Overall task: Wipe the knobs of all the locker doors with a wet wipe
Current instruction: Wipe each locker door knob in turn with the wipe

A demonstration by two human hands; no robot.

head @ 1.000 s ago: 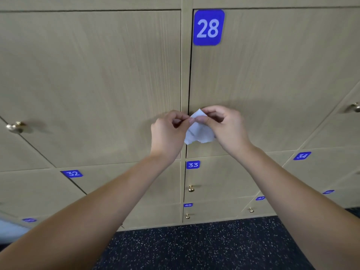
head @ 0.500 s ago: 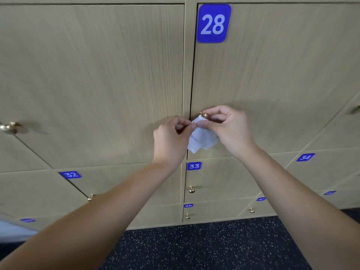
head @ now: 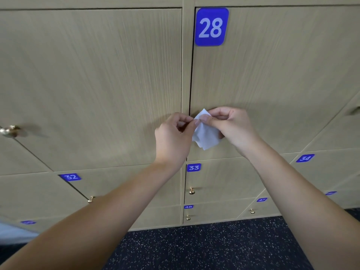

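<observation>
Two bare forearms reach forward over the dark speckled floor (head: 194,248) and meet in front of the locker wall. At their ends, the left hand (head: 173,133) and the right hand (head: 229,125) both pinch the white wet wipe (head: 204,135) between thumb and fingertips, its loose lower part hanging crumpled between them. The hands sit at the left edge of locker door 28 (head: 272,84), right where that door's knob should be; the knob itself is hidden behind wipe and fingers, so contact cannot be confirmed. By the look of it, the wipe is being readied or folded for this knob. The next move calls for wrapping the wipe around the knob and rubbing it. Farther off, brass knobs wait on door 33 (head: 191,190), on door 48 (head: 188,217), under label 32 (head: 90,199) and at far left (head: 9,131).
</observation>
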